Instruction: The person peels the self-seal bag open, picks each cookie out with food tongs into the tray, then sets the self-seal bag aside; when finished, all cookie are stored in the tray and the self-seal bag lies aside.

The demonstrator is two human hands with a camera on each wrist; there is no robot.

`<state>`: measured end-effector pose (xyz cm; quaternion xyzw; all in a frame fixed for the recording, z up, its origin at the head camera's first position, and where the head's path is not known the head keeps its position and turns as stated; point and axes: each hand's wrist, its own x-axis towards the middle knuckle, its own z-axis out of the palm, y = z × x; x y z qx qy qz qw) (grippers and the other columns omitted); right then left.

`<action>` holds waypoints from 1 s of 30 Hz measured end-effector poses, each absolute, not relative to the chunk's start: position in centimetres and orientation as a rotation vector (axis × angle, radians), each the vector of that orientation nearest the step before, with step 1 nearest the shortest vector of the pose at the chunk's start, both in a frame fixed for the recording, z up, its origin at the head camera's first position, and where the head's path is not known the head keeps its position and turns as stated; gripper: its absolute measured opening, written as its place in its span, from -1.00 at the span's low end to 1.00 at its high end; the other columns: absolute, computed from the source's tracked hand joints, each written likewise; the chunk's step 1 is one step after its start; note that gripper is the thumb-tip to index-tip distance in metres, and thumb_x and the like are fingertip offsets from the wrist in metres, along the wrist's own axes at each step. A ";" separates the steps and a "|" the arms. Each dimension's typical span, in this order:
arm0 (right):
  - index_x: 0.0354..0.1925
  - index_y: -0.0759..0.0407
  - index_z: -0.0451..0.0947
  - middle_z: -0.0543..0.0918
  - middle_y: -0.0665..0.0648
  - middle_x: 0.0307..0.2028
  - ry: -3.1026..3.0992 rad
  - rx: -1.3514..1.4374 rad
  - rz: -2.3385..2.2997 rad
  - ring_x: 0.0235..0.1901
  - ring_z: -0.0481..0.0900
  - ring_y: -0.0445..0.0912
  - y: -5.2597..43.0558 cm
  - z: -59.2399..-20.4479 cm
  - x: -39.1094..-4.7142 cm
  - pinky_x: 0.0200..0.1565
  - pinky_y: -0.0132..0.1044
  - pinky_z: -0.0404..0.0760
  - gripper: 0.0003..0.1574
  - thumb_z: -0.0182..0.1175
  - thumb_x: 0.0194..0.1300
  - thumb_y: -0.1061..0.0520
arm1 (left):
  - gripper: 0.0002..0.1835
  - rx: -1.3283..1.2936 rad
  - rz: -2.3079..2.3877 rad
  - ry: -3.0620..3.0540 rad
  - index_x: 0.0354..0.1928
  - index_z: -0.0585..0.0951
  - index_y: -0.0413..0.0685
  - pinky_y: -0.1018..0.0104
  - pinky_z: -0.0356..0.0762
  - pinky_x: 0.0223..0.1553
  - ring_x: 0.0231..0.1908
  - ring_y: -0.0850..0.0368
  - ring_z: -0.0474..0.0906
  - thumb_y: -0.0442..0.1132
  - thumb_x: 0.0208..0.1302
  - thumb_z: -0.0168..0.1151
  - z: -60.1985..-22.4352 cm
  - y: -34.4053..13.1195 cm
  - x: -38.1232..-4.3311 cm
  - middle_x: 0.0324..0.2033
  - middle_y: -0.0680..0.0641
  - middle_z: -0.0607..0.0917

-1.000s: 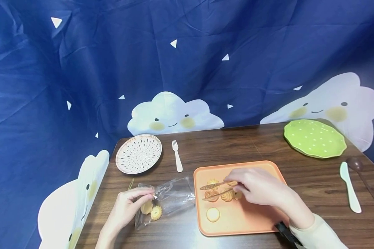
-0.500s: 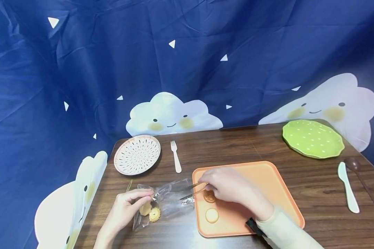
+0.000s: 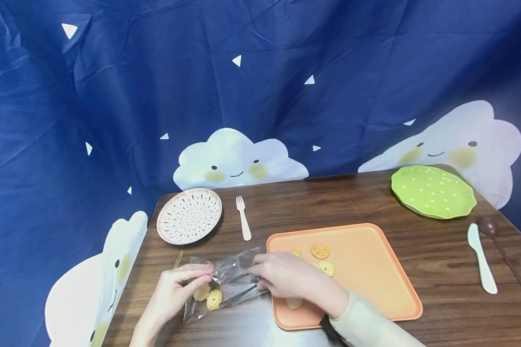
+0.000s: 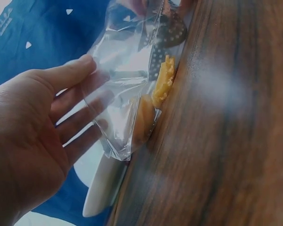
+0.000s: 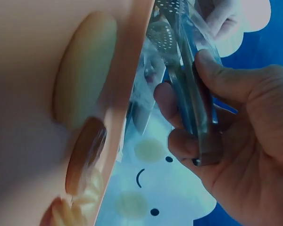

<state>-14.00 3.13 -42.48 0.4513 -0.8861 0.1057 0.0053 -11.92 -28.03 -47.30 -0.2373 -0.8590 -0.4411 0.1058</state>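
Observation:
At the left of the table a clear plastic bag (image 3: 232, 274) lies with cookies (image 3: 214, 300) at its left end. My left hand (image 3: 169, 294) pinches the plastic between thumb and fingers, as the left wrist view also shows. My right hand (image 3: 288, 275) grips metal tongs (image 5: 195, 113) at the opposite end of the bag. Their perforated tips (image 4: 156, 61) show through the plastic close to a yellow cookie (image 4: 164, 82); I cannot tell whether they hold a cookie. On the orange tray (image 3: 373, 274) lie a pretzel-shaped cookie (image 3: 320, 251), a pale ring cookie (image 3: 326, 268) and a plain round cookie (image 3: 293, 303), partly hidden.
Behind the bag stand a white patterned plate (image 3: 189, 217) and a white fork (image 3: 243, 219). To the right are a green dotted plate (image 3: 434, 192), a pale green knife (image 3: 482, 260) and a brown spoon (image 3: 503, 250). A blue cloth (image 3: 260, 86) hangs behind the table.
My right hand has moved left with the tongs, from over the cookies on the tray to the bag, and the tong tips are now inside it. My left hand stays on the bag.

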 end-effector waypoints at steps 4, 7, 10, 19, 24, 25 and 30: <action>0.10 -0.09 0.65 0.64 -0.09 -0.03 -2.789 1.453 0.341 -0.17 0.63 -0.27 2.5 -42.5 -13.6 -0.13 -0.38 0.72 -0.60 0.36 0.29 0.04 | -0.80 -0.703 -1.307 -2.542 -0.12 0.81 0.05 0.68 0.58 0.14 -0.01 0.33 0.75 -0.28 0.20 0.46 -47.4 -28.1 -12.0 -0.09 -0.02 0.84; 0.09 -0.09 0.64 0.61 -0.12 -0.12 -2.760 1.479 0.312 -0.23 0.58 -0.30 2.2 -42.5 -13.5 -0.17 -0.44 0.69 -0.59 0.34 0.27 0.12 | -0.80 -0.706 -1.325 -2.544 -0.12 0.81 0.06 0.67 0.58 0.14 -0.01 0.34 0.75 -0.28 0.20 0.45 -47.4 -28.2 -12.0 -0.10 -0.01 0.85; 0.08 -0.07 0.66 0.60 -0.14 -0.24 -2.708 1.495 0.288 -0.30 0.53 -0.32 2.1 -42.6 -13.5 -0.21 -0.46 0.68 -0.57 0.34 0.23 0.18 | -0.80 -0.704 -1.327 -2.543 -0.12 0.81 0.06 0.68 0.58 0.14 0.00 0.34 0.75 -0.28 0.20 0.45 -47.4 -28.2 -11.9 -0.10 -0.01 0.85; -0.07 -0.07 0.70 0.61 -0.15 -0.34 -2.647 1.482 0.326 -0.35 0.55 -0.30 2.3 -42.3 -13.6 -0.28 -0.38 0.67 -0.59 0.34 0.12 0.30 | -0.80 -0.722 -1.288 -2.534 -0.13 0.81 0.05 0.68 0.56 0.16 0.01 0.29 0.75 -0.29 0.19 0.46 -47.5 -28.4 -12.1 -0.09 -0.02 0.85; -0.09 -0.04 0.70 0.65 -0.13 -0.30 -2.606 1.477 0.312 -0.30 0.60 -0.28 2.7 -41.7 -13.7 -0.22 -0.35 0.70 -0.62 0.32 0.12 0.31 | -0.80 -0.724 -1.277 -2.537 -0.12 0.81 0.04 0.68 0.57 0.16 0.00 0.26 0.76 -0.28 0.20 0.45 -47.4 -28.4 -12.1 -0.09 -0.04 0.84; -0.10 -0.03 0.70 0.66 -0.13 -0.28 -2.603 1.471 0.315 -0.29 0.61 -0.27 2.9 -41.6 -13.8 -0.22 -0.35 0.70 -0.63 0.32 0.13 0.31 | -0.81 -0.719 -1.274 -2.539 -0.12 0.81 0.04 0.69 0.56 0.16 0.00 0.27 0.76 -0.27 0.21 0.45 -47.4 -28.4 -12.0 -0.09 -0.04 0.84; -0.05 0.01 0.71 0.70 -0.09 -0.22 -2.615 1.445 0.367 -0.24 0.65 -0.24 4.1 -41.0 -14.1 -0.13 -0.33 0.74 -0.61 0.29 0.17 0.32 | -0.80 -0.707 -1.269 -2.537 -0.12 0.81 0.05 0.70 0.56 0.15 0.00 0.28 0.76 -0.27 0.20 0.45 -47.3 -28.4 -12.0 -0.08 -0.05 0.84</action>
